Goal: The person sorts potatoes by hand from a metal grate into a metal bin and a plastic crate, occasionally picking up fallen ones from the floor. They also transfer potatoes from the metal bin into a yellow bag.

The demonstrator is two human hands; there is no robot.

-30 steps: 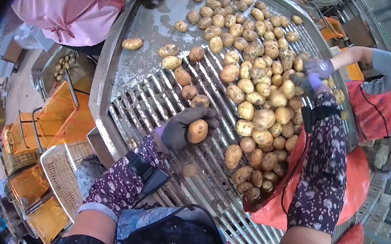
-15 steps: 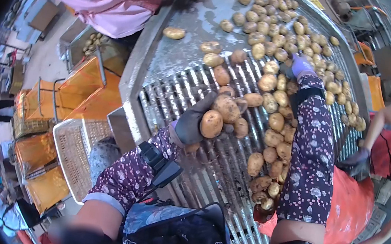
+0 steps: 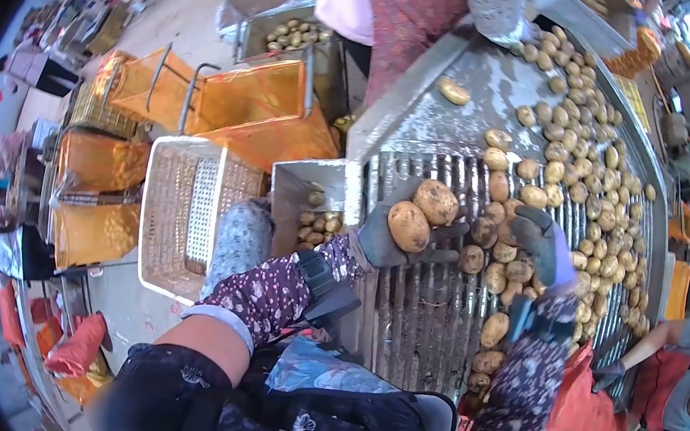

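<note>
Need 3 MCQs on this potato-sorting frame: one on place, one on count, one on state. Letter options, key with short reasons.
1. Where is the white mesh crate?
A. Left of the roller table
B. On the roller table
C. Inside the red sack

2. How many potatoes lie in the left hand?
A. None
B. Two
C. Five

3. What is the right hand doing?
A. Hanging at the person's side
B. Gripping the crate
C. Resting on the potato pile

Key: 1 A, the crate stands on the floor side, left of the table edge. 2 B, two potatoes sit in the gloved palm. 3 C, the gloved fingers lie over potatoes on the rollers.
</note>
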